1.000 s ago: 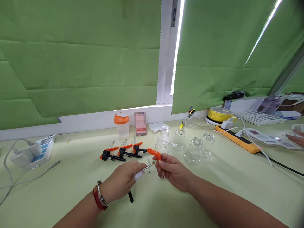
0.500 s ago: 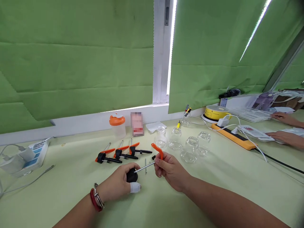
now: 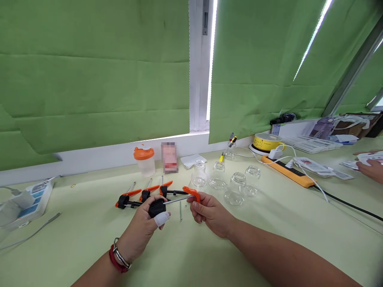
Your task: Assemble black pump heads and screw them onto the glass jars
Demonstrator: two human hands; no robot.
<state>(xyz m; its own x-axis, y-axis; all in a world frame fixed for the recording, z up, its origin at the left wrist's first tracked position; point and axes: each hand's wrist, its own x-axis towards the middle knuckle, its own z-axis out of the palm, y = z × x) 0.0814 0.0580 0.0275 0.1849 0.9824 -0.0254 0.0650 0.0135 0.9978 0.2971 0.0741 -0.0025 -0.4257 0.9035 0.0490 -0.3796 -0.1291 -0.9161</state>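
My left hand [image 3: 143,225], with a white wrapping on the thumb, is closed around a black rounded part [image 3: 157,207]. A thin metal rod [image 3: 178,199] spans from that part to a curved orange handle [image 3: 191,192]. My right hand [image 3: 212,213] pinches the handle at its bent end, near the rod. Just beyond my hands lie several black-and-orange assemblies [image 3: 122,201], each with an orange lever and a metal rod. A long screw [image 3: 180,210] lies on the table between my hands, with a tiny part [image 3: 186,205] beside it.
Several clear glass jars [image 3: 235,191] stand right of centre. Behind are an orange-lidded cup [image 3: 144,161] and a jar holding screwdrivers [image 3: 230,150]. An orange power strip [image 3: 287,171] lies right, a white one [image 3: 28,205] left. Another person's hand [image 3: 372,169] is at far right.
My left hand has lifted and tilted the black part, showing more of it. The orange handle has turned to point left, and the rod lies flatter. The other person's hands have shifted right.
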